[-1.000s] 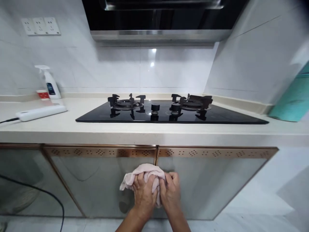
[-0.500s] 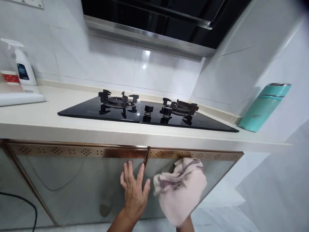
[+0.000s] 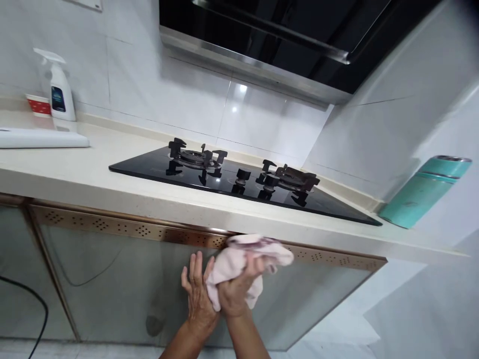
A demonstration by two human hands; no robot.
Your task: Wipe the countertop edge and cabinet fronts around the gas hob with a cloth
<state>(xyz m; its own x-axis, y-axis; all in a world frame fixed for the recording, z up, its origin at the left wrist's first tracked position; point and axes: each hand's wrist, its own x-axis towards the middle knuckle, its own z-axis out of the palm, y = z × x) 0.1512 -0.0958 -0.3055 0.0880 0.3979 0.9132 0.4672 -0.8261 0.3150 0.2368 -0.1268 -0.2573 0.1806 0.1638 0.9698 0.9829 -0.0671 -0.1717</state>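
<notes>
Head view: grasping bunched pink cloth (image 3: pixel 228 269) in right hand (image 3: pixel 235 294), with grip clenched into it, just under front edge of desk (image 3: pixel 93 162), across perforated strip of cabinet doors (image 3: pixel 112 284). Showing left hand (image 3: pixel 199 299) released, fingers extended, just beside cloth; can't tell contact. On desk: near left back edge, spray bottle (image 3: pixel 62 97); mid-length, cooktop (image 3: pixel 149 165); toward right end, teal flask (image 3: pixel 419 199).

Cloth (image 3: pixel 228 267), matt soft-looking fabric; cabinet doors (image 3: pixel 123 279), smooth, glass-like, beneath perforated coppery metal trim (image 3: pixel 123 228); hob (image 3: pixel 220 178), which is glossy black; pan supports (image 3: pixel 177 148), dull dark; wall tiles (image 3: pixel 187 94), polished.
</notes>
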